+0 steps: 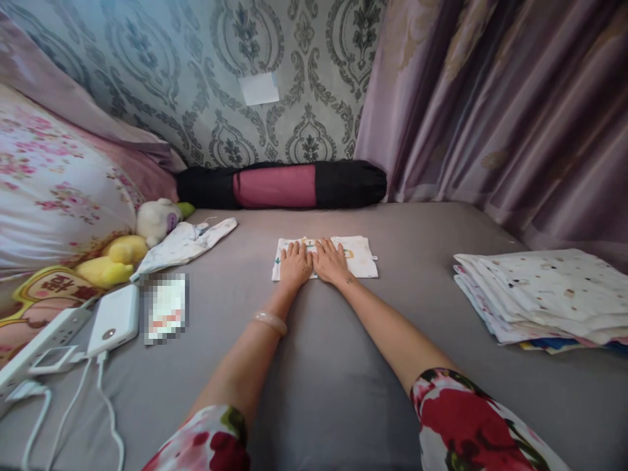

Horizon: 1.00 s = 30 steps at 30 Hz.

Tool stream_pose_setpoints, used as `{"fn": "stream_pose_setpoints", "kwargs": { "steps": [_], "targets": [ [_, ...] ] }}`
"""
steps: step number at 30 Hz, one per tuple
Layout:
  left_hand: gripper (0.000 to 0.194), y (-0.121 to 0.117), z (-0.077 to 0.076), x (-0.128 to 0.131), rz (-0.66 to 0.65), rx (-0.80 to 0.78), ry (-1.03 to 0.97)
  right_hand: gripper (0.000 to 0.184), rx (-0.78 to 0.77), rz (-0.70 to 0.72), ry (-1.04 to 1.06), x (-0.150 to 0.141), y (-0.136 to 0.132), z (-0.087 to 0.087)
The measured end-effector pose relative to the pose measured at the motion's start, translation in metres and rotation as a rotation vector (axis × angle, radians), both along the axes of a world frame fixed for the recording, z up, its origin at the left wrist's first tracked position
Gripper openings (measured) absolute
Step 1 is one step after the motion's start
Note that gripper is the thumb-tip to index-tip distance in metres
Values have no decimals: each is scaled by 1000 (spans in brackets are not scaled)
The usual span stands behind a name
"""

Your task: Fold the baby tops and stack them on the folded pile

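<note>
A white printed cloth [364, 258], folded into a flat rectangle, lies on the grey sheet in the middle of the view. My left hand [295, 263] rests palm down on its left half, fingers stretched forward. Beside it, my right hand [330, 261] presses flat on the middle of the cloth with its fingers spread. The two thumbs nearly meet. A small tag sticks out at the cloth's right edge. Both palms hide part of the print.
At right lies a stack of folded printed cloths [544, 288]. A black and pink bolster-shaped bag [275, 186] runs along the wall. On the left are a small white garment [189, 243], plush toys [112, 260], a power bank [114, 319], a power strip [63, 330] and cables.
</note>
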<state>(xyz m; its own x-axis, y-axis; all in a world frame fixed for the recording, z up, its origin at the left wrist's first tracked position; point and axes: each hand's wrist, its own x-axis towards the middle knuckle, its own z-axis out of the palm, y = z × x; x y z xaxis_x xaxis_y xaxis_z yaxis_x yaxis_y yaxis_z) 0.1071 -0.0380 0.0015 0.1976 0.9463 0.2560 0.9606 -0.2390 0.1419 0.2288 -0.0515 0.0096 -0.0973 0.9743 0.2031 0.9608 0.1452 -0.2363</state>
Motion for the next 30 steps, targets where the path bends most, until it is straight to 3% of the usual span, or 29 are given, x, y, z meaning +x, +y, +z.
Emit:
{"fn": "stream_pose_setpoints", "kwargs": {
  "steps": [7, 12, 18, 23, 30],
  "targets": [
    [47, -3, 5, -8, -58, -23, -4, 53, -20, -5, -41, 1, -1, 2],
    [41, -12, 14, -48, -120, 17, 29, 54, -64, -8, -52, 1, 2, 6],
    [41, -9, 6, -89, -27, 17, -160, 54, -92, 45, -10, -20, 10, 15],
    [35, -3, 1, -90, -6, 58, -217, 56, -84, 66, -6, -42, 15, 12],
    [36, -2, 2, -94, 219, 67, -261, 57, -14, 51, -32, -44, 14, 2]
  ]
}}
